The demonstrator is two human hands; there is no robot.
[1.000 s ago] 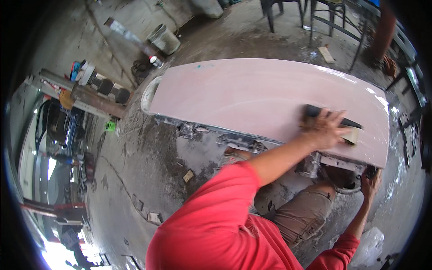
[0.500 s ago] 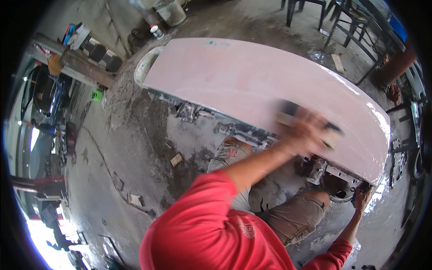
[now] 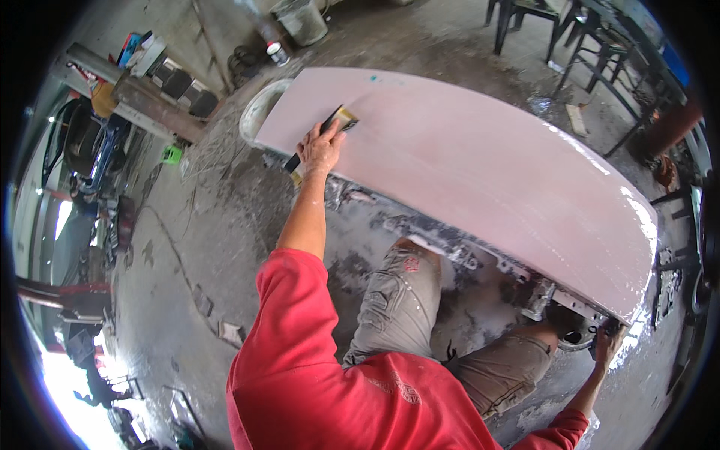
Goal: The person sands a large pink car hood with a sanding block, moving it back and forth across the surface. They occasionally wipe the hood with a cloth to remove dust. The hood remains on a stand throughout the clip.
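Observation:
My left hand [image 3: 321,144] grips a dark, long sanding block [image 3: 336,121] with a yellowish sheet on it, resting on the left part of a long pale pink panel [image 3: 465,172], near its near edge. My right hand [image 3: 606,339] has its fingers closed at the panel's near right corner, round the dark edge there; the fingertips are partly hidden. The panel's right edge shines white. Its left end lies over a white bucket [image 3: 255,105], its right end over a round container [image 3: 574,339]. My bent legs are below the panel.
Dark chairs [image 3: 517,22] and a red post [image 3: 671,131] stand at the back right. A bucket [image 3: 298,22] and a small can [image 3: 277,54] are at the back. Metal beams and boxes [image 3: 135,101], a small green object [image 3: 171,154] and a cable [image 3: 176,247] lie at the left.
My left hand has swept the block from the right part of the panel to its left end. My right hand stays at the corner. The view has shifted somewhat.

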